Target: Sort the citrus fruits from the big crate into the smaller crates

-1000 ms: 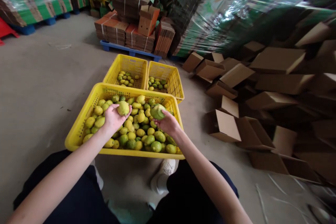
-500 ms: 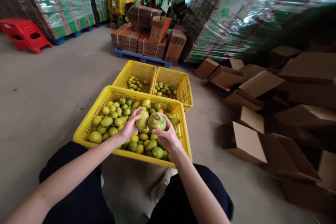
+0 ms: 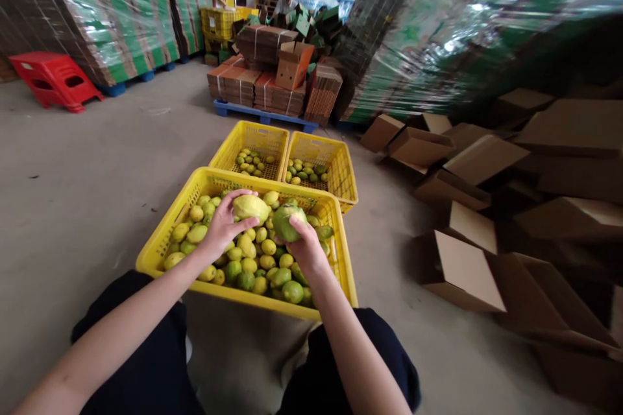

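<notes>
My left hand (image 3: 228,224) holds a yellow lemon (image 3: 251,207) between thumb and fingers. Close beside it, my right hand (image 3: 307,248) grips a large green lemon (image 3: 287,222) with its thumb across the top. Both fruits are above a big yellow plastic crate (image 3: 160,233) that sits between my knees. Heaped in this crate are many yellow and green lemons (image 3: 248,264); my hands and forearms hide part of the heap.
Beyond stand two smaller yellow crates (image 3: 351,175), each with several lemons on its floor. Open cardboard boxes (image 3: 467,269) lie piled on the right. Bundled flat cartons (image 3: 233,81) rest on a blue pallet (image 3: 265,115). A red stool (image 3: 56,78) is at left; a person (image 3: 287,0) is behind.
My left hand has moved left and slightly up, turning its lemon to lie sideways. My right hand has rotated its green lemon, with the thumb now over it. The view has tilted up slightly.
</notes>
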Action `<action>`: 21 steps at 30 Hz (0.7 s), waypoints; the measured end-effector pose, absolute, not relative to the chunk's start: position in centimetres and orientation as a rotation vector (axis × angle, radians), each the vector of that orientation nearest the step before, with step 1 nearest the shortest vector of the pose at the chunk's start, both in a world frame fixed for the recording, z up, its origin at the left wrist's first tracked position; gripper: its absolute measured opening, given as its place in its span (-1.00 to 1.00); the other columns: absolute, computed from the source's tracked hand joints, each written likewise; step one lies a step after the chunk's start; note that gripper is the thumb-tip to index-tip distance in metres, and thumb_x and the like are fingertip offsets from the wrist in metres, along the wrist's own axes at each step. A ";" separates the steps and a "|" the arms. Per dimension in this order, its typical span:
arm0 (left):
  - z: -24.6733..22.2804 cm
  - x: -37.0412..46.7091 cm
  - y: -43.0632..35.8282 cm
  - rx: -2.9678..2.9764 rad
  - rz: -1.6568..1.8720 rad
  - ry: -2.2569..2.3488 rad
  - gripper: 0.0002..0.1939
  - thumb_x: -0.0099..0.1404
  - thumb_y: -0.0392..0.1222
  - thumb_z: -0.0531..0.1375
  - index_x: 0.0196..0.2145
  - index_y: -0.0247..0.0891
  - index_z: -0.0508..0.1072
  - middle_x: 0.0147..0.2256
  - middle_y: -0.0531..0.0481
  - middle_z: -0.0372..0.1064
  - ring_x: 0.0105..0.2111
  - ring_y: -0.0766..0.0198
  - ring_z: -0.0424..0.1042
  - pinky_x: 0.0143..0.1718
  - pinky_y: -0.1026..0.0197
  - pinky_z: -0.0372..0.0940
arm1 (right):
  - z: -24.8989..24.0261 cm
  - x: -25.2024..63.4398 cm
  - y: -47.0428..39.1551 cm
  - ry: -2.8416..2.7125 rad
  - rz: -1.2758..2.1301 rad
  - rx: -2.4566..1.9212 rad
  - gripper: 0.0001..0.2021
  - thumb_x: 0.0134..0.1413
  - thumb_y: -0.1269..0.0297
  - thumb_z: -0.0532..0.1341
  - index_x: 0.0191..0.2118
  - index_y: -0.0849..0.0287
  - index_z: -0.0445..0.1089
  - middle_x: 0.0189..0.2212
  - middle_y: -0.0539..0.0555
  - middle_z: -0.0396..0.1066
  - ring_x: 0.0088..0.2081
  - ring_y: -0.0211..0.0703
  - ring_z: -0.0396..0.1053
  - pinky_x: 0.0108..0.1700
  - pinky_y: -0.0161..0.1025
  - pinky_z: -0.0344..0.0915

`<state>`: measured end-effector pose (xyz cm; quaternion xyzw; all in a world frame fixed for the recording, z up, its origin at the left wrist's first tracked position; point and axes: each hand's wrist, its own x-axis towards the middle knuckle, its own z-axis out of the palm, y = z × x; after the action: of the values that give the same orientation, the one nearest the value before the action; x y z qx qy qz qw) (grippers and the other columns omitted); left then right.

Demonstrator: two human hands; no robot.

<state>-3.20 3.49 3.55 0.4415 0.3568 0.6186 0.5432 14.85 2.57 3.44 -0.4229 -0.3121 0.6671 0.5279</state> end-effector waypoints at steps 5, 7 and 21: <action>3.0 -3.0 4.1 0.748 1.383 0.787 -0.33 -0.16 -0.02 0.55 -0.13 -0.19 0.39 -0.19 -0.03 0.45 -0.14 0.17 0.46 -0.10 0.18 0.36 | 2.7 14.4 2.6 -0.766 1.614 -1.082 -0.53 -0.23 -0.11 0.43 -0.29 0.13 0.42 -0.46 0.02 0.41 -0.46 -0.16 0.33 -0.61 -0.32 0.09; 2.4 -2.7 4.0 0.755 1.343 0.855 -0.34 -0.21 -0.04 0.56 -0.20 -0.19 0.36 -0.22 0.02 0.41 -0.21 0.22 0.45 -0.16 0.21 0.35 | 2.8 14.4 2.4 -0.839 1.577 -1.084 -0.50 -0.30 -0.03 0.48 -0.24 0.09 0.37 -0.42 -0.01 0.43 -0.43 -0.15 0.37 -0.52 -0.28 0.27; 1.5 -3.2 2.3 1.660 1.280 1.093 -0.53 -0.04 -0.18 0.50 -0.13 -0.09 0.57 -0.06 -0.13 0.50 0.03 -0.08 0.41 0.19 -0.08 0.21 | 3.2 16.5 0.9 -1.634 0.765 -1.135 -0.45 -0.18 0.15 0.47 -0.04 0.07 0.32 -0.11 0.07 0.46 -0.07 0.01 0.44 0.08 -0.04 0.34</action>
<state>-3.16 2.25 1.46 0.6498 0.4277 0.5012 0.3791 16.49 0.94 3.25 -0.4659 -0.6710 0.3140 0.4839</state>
